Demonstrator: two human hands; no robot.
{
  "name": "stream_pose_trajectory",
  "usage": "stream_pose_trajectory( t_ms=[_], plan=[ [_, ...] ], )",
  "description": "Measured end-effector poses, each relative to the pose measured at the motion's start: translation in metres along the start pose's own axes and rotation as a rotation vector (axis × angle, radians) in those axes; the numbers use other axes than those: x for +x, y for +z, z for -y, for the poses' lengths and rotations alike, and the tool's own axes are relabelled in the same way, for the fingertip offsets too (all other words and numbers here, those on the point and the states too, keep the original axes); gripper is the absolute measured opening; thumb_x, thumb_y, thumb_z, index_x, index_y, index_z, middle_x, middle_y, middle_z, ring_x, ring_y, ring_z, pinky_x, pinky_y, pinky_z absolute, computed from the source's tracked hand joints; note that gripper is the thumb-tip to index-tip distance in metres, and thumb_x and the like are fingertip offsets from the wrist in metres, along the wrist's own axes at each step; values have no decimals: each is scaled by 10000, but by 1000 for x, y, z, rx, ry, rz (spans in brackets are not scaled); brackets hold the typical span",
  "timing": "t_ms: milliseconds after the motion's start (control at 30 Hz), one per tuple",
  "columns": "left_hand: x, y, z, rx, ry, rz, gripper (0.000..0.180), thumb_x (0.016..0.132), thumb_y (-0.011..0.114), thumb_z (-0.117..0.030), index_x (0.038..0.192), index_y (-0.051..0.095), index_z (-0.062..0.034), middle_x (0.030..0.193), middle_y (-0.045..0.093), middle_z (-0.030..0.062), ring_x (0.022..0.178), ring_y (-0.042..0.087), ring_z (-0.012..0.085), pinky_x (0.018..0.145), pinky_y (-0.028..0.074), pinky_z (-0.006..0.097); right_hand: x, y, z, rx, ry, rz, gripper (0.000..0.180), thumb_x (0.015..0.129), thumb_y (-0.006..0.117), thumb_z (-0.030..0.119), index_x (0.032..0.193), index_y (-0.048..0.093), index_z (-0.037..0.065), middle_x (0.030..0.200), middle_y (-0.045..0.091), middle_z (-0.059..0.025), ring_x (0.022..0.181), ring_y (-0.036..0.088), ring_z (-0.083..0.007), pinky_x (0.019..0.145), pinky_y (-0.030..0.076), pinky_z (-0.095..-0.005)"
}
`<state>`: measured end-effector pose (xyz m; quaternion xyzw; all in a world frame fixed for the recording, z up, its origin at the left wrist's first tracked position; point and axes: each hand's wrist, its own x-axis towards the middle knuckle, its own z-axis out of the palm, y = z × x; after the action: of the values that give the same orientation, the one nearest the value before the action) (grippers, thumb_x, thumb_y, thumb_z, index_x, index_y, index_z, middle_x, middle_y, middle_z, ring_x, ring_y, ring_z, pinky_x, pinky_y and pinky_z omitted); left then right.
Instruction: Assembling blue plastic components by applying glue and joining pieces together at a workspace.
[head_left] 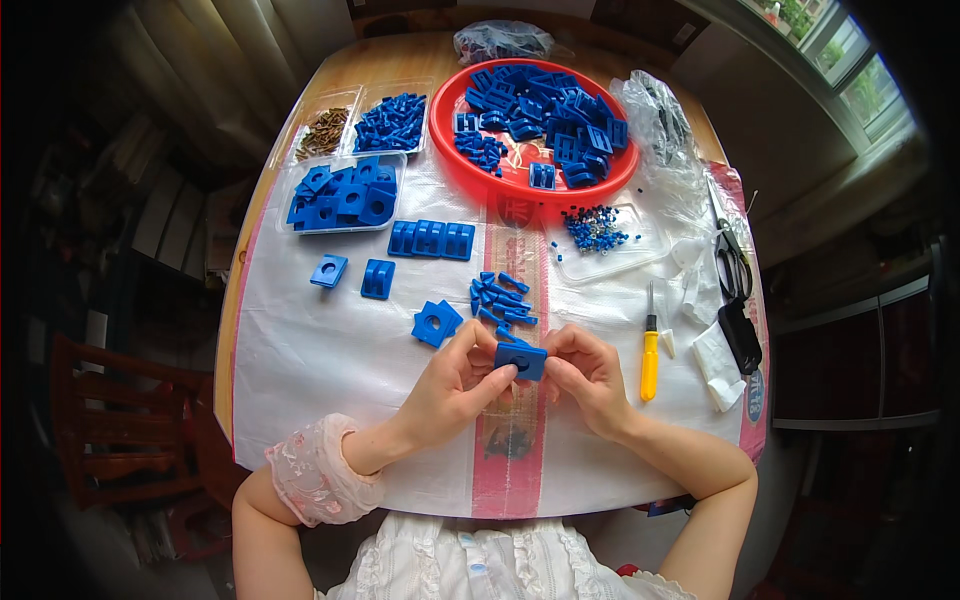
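Head view: L hand (452,385) clamped on blue rectangular plastic plate w/ round hole (533,366), thumb on front face by the hole, other fingers mostly hidden behind. R hand (592,378) at plate's R edge, thumb + index nearly together; can't tell if they pinch the plate or a small pc.

Step in hand looks like fine handwork on the plate. To do it well: prob. keep L grip firm at the L side, thumb off the hole, plate face toward the eyes, R fingertips free for small adjustments; press evenly, no twisting, else it could slip.

Plate pos.: btwn both hands' fingers, held above the table (310,400), approx. centered in front of the body. Pile of small blue wedge-like plastic pcs (497,297) just beyond it; loose stack of blue square plates w/ holes (436,323) beyond L hand. Yellow-handled screwdriver (650,366) lies R of R hand, apart, untouched.
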<state>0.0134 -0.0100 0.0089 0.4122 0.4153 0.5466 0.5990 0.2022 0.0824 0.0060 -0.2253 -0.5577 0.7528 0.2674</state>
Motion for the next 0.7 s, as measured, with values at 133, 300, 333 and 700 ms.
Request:
stream_pose_trajectory(
  t_ms=[133, 300, 333, 700],
  plan=[
    [0, 2, 2, 39, -8, -30, 155, 948, 537, -22, 972, 386, -51, 1015, 580, 73, 894, 640, 111, 711, 537, 235, 0, 12, 5, -56, -36, -30, 66, 908, 599, -6, 947, 545, -5, 869, 588, -22, 763, 581, -46, 609, 470, -215],
    [0, 2, 1, 45, -26, -31, 155, 948, 540, -26, 966, 387, -45, 989, 599, 80, 877, 643, 113, 713, 548, 242, 0, 7, 0, -43, -22, -37, 79, 906, 605, -11, 906, 527, 3, 867, 585, -8, 801, 589, -43, 631, 470, -203],
    [-1, 3, 1, 41, -16, -41, 155, 948, 541, -27, 964, 387, -44, 981, 603, 81, 876, 645, 113, 708, 548, 242, -1, 7, -1, -54, -22, -36, 81, 908, 604, -8, 900, 525, 5, 866, 584, -6, 796, 587, -40, 630, 466, -198],
    [-1, 1, -4, 110, -27, -14, 286, 994, 486, -99, 1272, 537, -56, 941, 684, 54, 741, 641, 65, 640, 519, 197, -1, 6, -1, -61, -22, -45, 96, 901, 619, -4, 910, 525, 12, 862, 581, 0, 787, 565, -28, 645, 461, -195]
  ],
)
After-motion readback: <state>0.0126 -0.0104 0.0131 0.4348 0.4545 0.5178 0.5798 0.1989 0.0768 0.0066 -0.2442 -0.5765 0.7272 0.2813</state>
